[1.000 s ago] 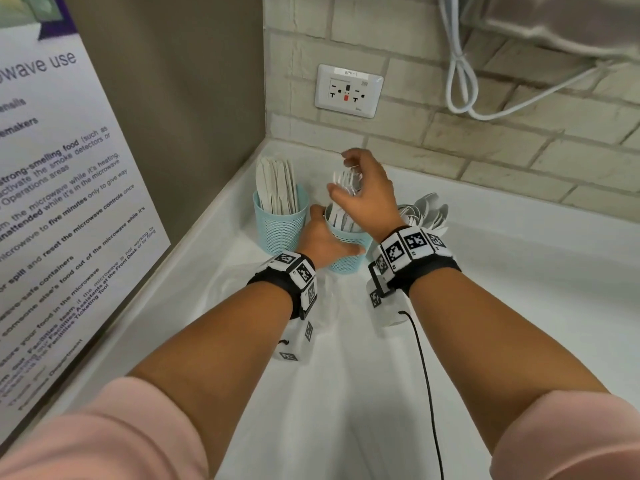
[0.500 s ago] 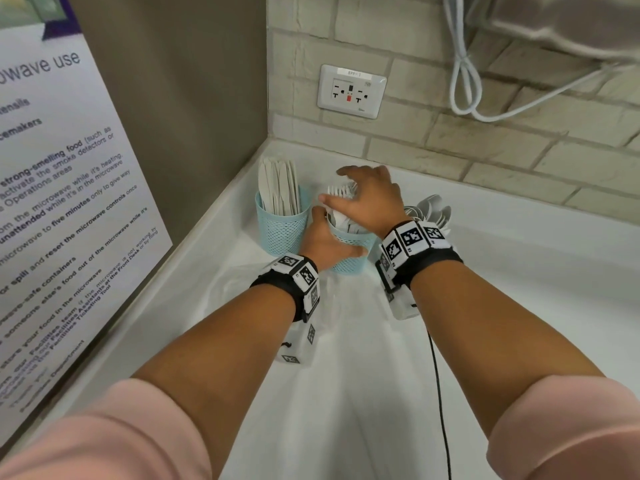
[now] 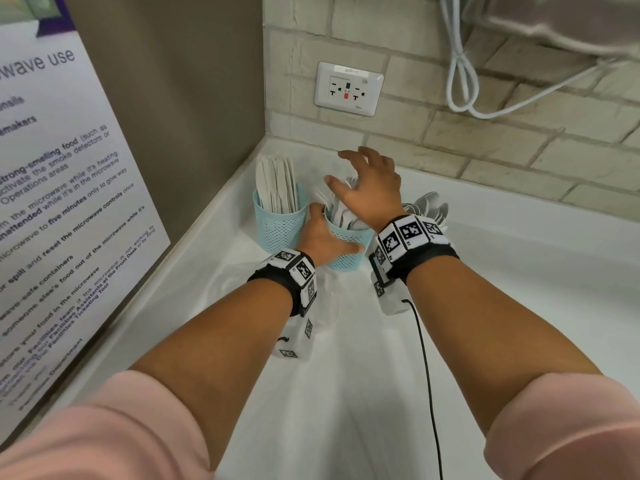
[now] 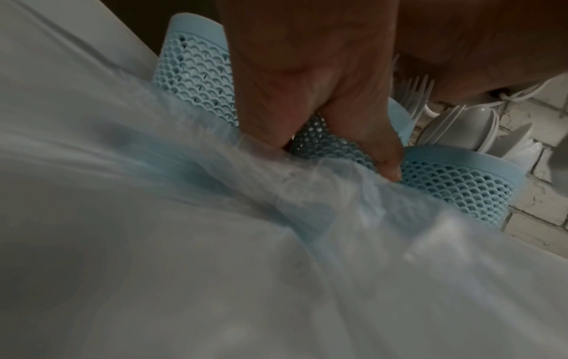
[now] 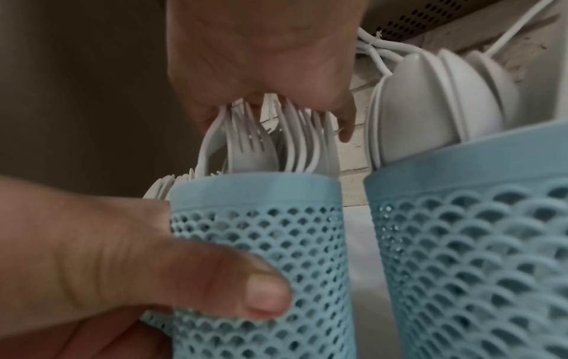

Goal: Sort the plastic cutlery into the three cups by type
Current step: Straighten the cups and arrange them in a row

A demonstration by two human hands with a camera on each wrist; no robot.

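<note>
The white surface (image 3: 346,358) is carrying 3 blue mesh cups in its back corner. The middle cup (image 3: 349,249) is standing between the knife cup (image 3: 280,226) and the spoon cup (image 5: 479,243). The left hand (image 3: 320,242) is wrapping its grip around the middle cup's side. The right hand (image 3: 372,188) is hovering over the forks (image 5: 267,145) in that cup, fingers spread, grip released, grasping nothing.

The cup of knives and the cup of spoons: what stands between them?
The cup of forks stands between the cup of knives and the cup of spoons, as the head view shows. The left hand grips it; the right hand is over the forks.
</note>
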